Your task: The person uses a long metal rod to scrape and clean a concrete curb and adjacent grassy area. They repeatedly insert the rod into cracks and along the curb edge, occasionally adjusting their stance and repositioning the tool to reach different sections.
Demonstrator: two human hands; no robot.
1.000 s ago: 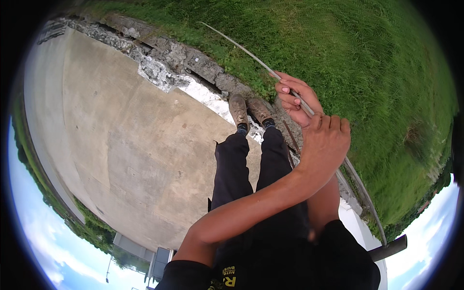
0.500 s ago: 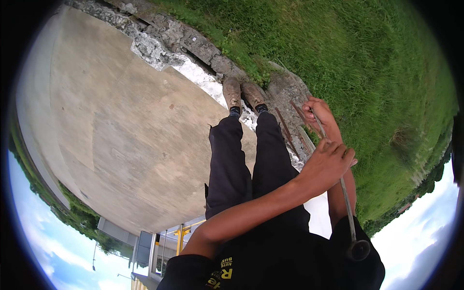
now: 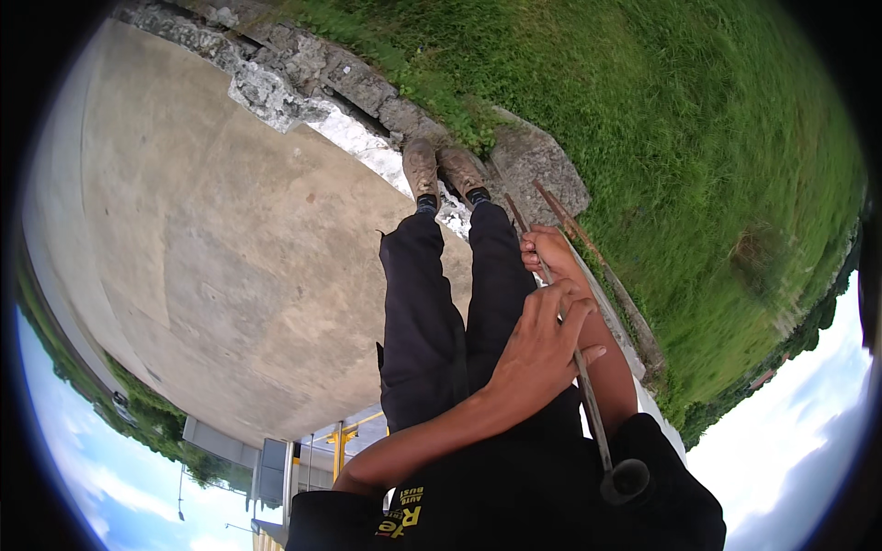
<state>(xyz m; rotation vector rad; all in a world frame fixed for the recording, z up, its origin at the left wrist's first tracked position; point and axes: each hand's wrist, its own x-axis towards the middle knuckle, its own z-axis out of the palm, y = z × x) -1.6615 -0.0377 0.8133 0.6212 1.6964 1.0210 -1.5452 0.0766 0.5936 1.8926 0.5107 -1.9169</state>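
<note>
- Gripping a long metal rod (image 3: 588, 404), the right hand (image 3: 549, 255) is clenching around the shaft at its forward part, just beside the right trouser leg.
- Resting over the same rod further back, the left hand (image 3: 544, 354) is lying on it with fingers (image 3: 568, 321) spread and only loosely curled, the left forearm crossing the body.
- The rod is running slantwise from near the stones back to the person's waist, ending in a dark round socket end (image 3: 627, 477).
- Dark trousers (image 3: 423, 321) and brown boots (image 3: 441, 170) are standing on the concrete slab (image 3: 202, 239) at its broken edge.
- Rough stones (image 3: 537, 170) and grass (image 3: 698, 138) are lying beyond, with a rusty bar (image 3: 574, 225) alongside.
</note>
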